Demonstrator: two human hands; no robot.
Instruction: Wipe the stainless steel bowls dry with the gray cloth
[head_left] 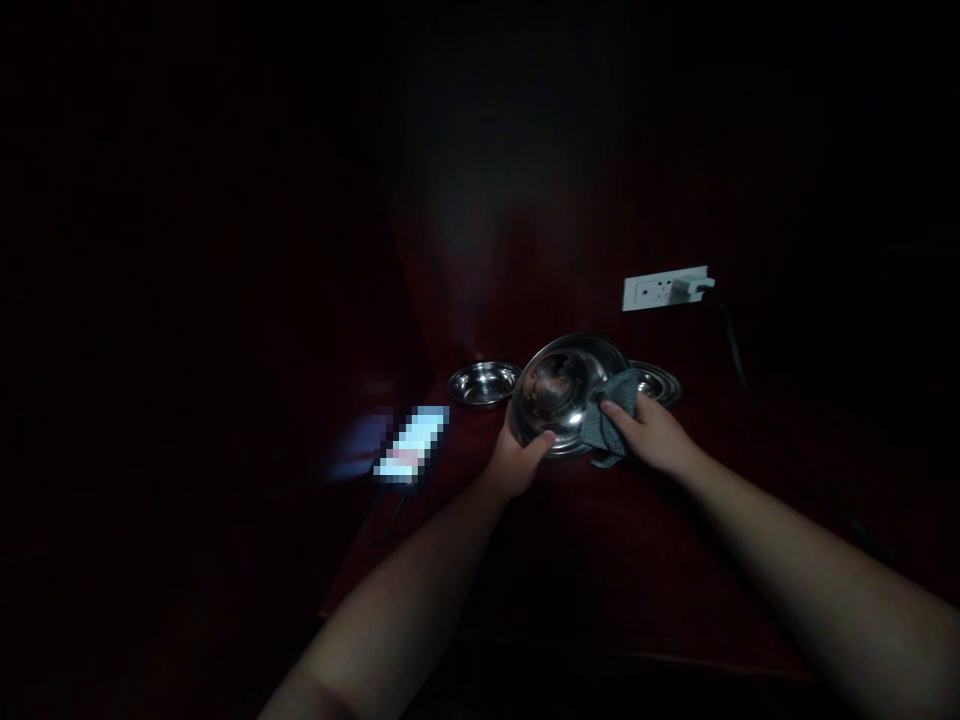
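Note:
A shiny metal bowl [551, 390] is held tilted toward me above the dark red table. My left hand [521, 460] grips its lower left rim, thumb over the edge and the other fingers hidden behind. My right hand [656, 432] pinches a grey-green cloth [609, 415] against the bowl's right rim. Part of the cloth hangs below the rim. Behind the bowl on the left sits a shallow metal dish [484, 385]. Another round metal dish [660, 382] shows on the right, partly covered by the bowl, the cloth and my hand.
A lit phone [412, 445] with a blurred screen stands at the left, a thin cable below it. On the back wall is a white socket plate [666, 288] with a plug and a dark cord [733, 345]. The table [585, 560] has its front edge near me; the surroundings are very dark.

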